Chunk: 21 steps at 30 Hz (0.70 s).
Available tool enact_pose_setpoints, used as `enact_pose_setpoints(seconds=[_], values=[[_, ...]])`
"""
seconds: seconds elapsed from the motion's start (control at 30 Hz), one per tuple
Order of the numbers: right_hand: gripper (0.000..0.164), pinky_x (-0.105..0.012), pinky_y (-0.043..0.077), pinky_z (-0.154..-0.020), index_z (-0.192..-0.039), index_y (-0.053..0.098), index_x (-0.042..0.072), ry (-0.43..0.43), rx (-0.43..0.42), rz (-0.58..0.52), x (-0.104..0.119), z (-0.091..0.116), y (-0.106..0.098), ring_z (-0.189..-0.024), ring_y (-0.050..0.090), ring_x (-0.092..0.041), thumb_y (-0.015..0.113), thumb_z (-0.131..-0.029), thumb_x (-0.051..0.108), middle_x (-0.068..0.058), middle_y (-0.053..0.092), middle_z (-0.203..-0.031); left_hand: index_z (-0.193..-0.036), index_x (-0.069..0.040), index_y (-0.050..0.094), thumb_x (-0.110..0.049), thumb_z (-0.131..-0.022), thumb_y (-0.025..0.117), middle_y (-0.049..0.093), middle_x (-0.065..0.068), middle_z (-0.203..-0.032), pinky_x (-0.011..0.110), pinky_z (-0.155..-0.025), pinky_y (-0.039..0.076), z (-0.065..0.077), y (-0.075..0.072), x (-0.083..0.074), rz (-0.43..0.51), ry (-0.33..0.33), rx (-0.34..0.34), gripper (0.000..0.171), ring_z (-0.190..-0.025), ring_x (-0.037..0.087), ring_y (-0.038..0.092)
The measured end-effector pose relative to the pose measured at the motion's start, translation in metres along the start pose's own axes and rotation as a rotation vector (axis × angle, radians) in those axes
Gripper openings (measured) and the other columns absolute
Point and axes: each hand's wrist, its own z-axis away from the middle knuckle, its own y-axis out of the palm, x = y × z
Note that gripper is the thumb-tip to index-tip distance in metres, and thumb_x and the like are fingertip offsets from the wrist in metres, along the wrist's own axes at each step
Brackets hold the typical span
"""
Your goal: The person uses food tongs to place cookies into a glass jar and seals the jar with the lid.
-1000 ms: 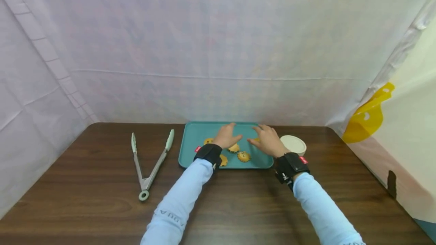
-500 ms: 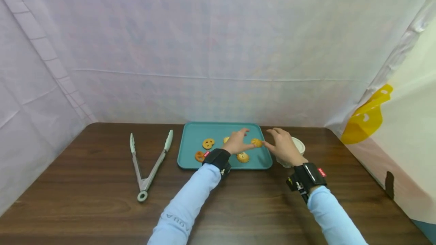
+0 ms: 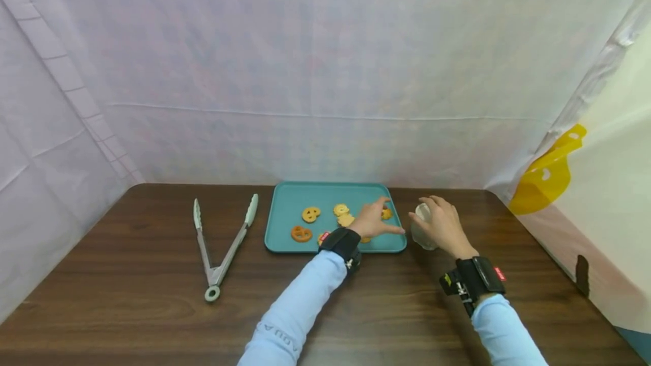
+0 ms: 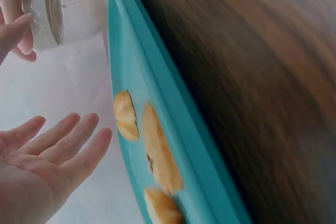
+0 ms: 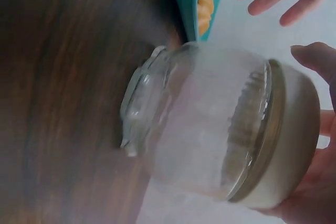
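Observation:
A clear glass jar point(image 5: 210, 124) with a cream lid point(image 5: 294, 135) stands upright on the table, right of a teal tray point(image 3: 290, 196). My right hand point(image 3: 447, 227) is at the jar's top, its thumb and fingers spread around the lid; the right wrist view shows the thumb apart from it, and the other fingers' contact is partly hidden. Over the tray's right part hovers my left hand point(image 3: 371, 222), fingers apart and holding nothing. Several cookies lie on the tray, among them a pretzel point(image 3: 302, 234), a round cookie with holes point(image 3: 311, 214) and a figure-shaped cookie point(image 3: 343, 214).
Spread-armed tongs point(image 3: 218, 270) lie on the wooden table point(image 3: 127, 275) left of the tray. A pale cloth point(image 3: 305, 72) hangs behind the table's back edge. At the right, a yellow piece point(image 3: 549, 174) hangs against the cloth.
Both hands have moved to the right. The right hand has left the tray for the jar; the left has shifted across the tray, uncovering the pretzel and other cookies.

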Motion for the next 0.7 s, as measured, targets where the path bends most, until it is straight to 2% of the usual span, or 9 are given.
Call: enact_pose_setpoints(seconds=[0.13,0.27,0.5,0.7], values=[[0.055,-0.058,0.034,-0.083,-0.119,0.049,-0.009,0.078,0.016,-0.061,-0.005,0.009,-0.001,-0.107,0.039,-0.050,0.062,-0.084,0.031,-0.036,0.040,-0.121,-0.137,-0.007,0.028,-0.034,-0.074,0.071,0.047,0.016,-0.127,0.032,-0.085,0.044,-0.003,0.009,-0.006,0.034,-0.020,-0.001,0.081,-0.112,0.028,0.048],[0.075,-0.054,0.039,-0.080,-0.130,0.035,-0.009,0.183,0.050,-0.125,-0.013,0.018,0.000,-0.109,0.034,-0.050,0.061,-0.081,0.042,-0.037,0.029,-0.128,-0.138,-0.006,0.028,-0.033,-0.072,0.073,0.045,0.017,-0.129,0.030,-0.083,0.045,-0.005,0.017,-0.011,0.048,-0.001,-0.001,0.084,-0.112,0.026,0.047],[0.096,-0.053,0.041,-0.076,-0.138,0.012,-0.009,0.268,0.064,-0.230,-0.023,0.025,0.000,-0.102,0.040,-0.051,0.068,-0.076,0.039,-0.039,0.029,-0.124,-0.139,-0.004,0.022,-0.028,-0.071,0.076,0.039,0.016,-0.134,0.030,-0.088,0.043,-0.008,0.030,-0.021,0.050,0.007,-0.004,0.090,-0.117,0.027,0.045],[0.104,-0.056,0.036,-0.086,-0.138,0.000,-0.009,0.338,0.132,-0.313,-0.024,0.028,-0.002,-0.111,0.035,-0.052,0.070,-0.075,0.034,-0.040,0.026,-0.129,-0.140,-0.003,0.020,-0.028,-0.069,0.077,0.036,0.015,-0.138,0.031,-0.094,0.039,-0.014,0.039,-0.029,-0.016,0.019,-0.008,0.095,-0.119,0.027,0.043]])
